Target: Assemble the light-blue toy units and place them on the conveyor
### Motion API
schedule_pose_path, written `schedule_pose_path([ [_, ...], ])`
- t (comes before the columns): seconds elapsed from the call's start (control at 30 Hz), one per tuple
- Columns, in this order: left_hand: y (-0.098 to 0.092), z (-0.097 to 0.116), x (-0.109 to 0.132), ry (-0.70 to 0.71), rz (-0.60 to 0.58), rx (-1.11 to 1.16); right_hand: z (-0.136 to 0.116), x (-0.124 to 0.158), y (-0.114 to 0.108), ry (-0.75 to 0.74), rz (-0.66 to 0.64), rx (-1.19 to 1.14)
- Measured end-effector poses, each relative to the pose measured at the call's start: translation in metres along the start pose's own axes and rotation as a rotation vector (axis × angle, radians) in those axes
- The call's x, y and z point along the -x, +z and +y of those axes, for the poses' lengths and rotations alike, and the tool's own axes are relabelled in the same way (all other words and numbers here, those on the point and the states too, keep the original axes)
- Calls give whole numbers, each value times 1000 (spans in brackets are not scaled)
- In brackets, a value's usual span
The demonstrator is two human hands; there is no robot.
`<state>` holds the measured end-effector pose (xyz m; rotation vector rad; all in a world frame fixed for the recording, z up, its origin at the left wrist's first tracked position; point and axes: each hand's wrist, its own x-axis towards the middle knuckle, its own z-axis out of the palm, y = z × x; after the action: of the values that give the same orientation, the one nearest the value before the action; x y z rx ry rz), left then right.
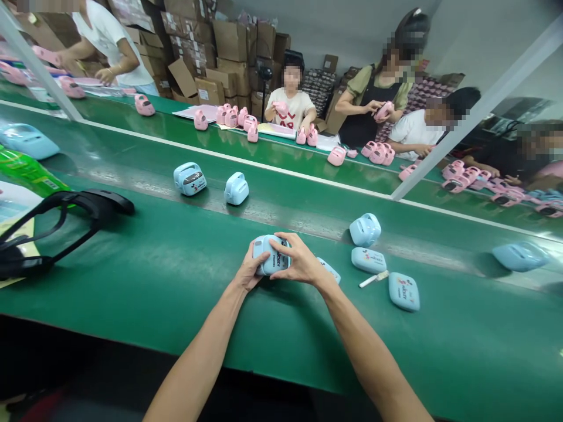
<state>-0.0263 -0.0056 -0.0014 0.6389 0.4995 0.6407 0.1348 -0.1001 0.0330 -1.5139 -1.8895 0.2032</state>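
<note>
Over the near side of the green table (176, 281), a rounded light blue plastic case (276, 261) with printed lettering is held between both of my hands. My left hand (250, 268) wraps its left side, thumb lying on the front. From the right, my right hand (301, 261) grips its top and lower edges with thumb and fingers. Partly hidden behind my right wrist lies another light blue piece (331, 271). Further right are two flat printed blue pieces, one (368, 259) beyond a small white brush-like tool (373, 279) and one (404, 291) nearer.
Several light blue cases with handles, such as one (190, 179), stand along the conveyor belt (299, 220). A black strap headgear (83, 205) and a green package (30, 170) lie at left. Across the line, people handle pink cases (378, 152); cardboard boxes (229, 41) are stacked behind.
</note>
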Motion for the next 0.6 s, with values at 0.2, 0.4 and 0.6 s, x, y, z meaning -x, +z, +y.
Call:
schedule_pose_path([
  [0.2, 3, -3, -2, 16, 18, 4, 7, -2, 6, 39, 19, -63],
  [0.4, 2, -5, -3, 20, 48, 0, 9, -3, 13, 62, 37, -117],
  [0.6, -2, -8, -5, 30, 53, -11, 9, -5, 17, 76, 41, -160],
])
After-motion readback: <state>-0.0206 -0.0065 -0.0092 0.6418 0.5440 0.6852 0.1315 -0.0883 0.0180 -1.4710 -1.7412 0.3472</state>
